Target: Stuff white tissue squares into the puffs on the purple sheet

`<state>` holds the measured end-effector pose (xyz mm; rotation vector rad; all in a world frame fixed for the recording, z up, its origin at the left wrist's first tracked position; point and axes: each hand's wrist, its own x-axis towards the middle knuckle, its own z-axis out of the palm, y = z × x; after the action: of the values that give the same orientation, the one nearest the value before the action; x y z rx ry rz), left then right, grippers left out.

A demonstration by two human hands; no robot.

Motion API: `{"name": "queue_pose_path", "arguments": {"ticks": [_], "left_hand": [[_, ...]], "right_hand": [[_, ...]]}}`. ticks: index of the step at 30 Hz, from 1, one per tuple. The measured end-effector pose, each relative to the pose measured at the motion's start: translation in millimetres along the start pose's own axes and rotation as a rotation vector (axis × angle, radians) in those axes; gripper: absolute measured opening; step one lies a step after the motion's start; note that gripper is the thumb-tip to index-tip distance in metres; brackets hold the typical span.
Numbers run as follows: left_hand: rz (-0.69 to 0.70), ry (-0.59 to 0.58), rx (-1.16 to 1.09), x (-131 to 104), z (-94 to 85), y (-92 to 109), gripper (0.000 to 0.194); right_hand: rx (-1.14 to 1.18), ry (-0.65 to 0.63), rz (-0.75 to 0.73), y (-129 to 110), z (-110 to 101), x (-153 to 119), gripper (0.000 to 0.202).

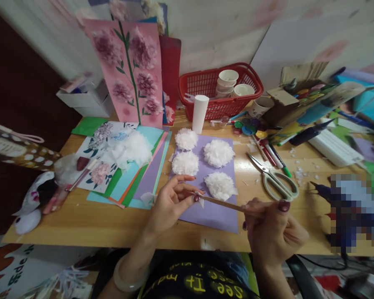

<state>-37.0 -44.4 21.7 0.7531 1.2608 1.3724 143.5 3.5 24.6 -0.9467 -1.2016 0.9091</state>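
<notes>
My right hand [272, 232] is closed round a thin flat wooden stick [222, 204], which points left over the purple sheet [220, 218]. At the stick's far tip, the thumb and forefinger of my left hand [172, 202] pinch a small white piece of tissue paper [201, 202]; its other fingers are loosely bent. Just beyond my hands, white ruffled pompoms lie on or at the edge of the sheet: a near right one [220, 185], a far right one [218, 153], a near left one [185, 163] and a far left one [186, 139].
Scissors [276, 180] and markers [276, 155] lie right of the sheet, with a glue gun [324, 191] farther right. Coloured papers [149, 178] and white fluff [131, 147] are on the left. Behind stand a white roll [200, 114], a red basket [202, 81] and a pink flower picture [109, 74].
</notes>
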Motion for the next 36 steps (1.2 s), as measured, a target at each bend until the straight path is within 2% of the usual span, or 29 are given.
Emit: {"name": "queue_pose_path", "arguments": {"ticks": [3,8,13,15,17,20,22,27,30,36], "left_hand": [[0.017,-0.003,-0.050,-1,1.0,-1,0.037],[-0.050,0.047,-0.120,1,3.4,-4,0.044],[-0.070,0.008,-0.148,2,2.8,-3,0.053],[-0.080,-0.017,-0.141,2,2.1,-1,0.054],[-0.072,-0.031,-0.118,1,1.7,1,0.053],[-0.043,-0.013,-0.077,1,1.3,5,0.051],[-0.029,0.013,-0.035,1,0.7,6,0.051],[-0.023,0.064,0.058,6,0.2,6,0.049],[-0.028,0.037,0.110,14,3.1,0,0.044],[0.004,-0.032,0.273,28,14.9,-16,0.040]], "right_hand": [[0.001,0.016,-0.013,0,0,0,0.051],[0.050,-0.084,-0.110,5,-6,-1,0.051],[0.083,-0.173,-0.239,7,-10,4,0.049],[0.074,-0.189,-0.248,6,-9,4,0.052],[0.064,-0.144,-0.180,3,-6,4,0.056],[0.095,0.013,-0.060,-1,-2,2,0.056],[0.119,0.077,-0.043,-3,-1,3,0.058],[0.080,0.168,-0.104,0,-9,10,0.062],[-0.024,0.245,-0.173,5,-16,12,0.059],[-0.261,0.359,-0.180,14,-27,8,0.058]]}}
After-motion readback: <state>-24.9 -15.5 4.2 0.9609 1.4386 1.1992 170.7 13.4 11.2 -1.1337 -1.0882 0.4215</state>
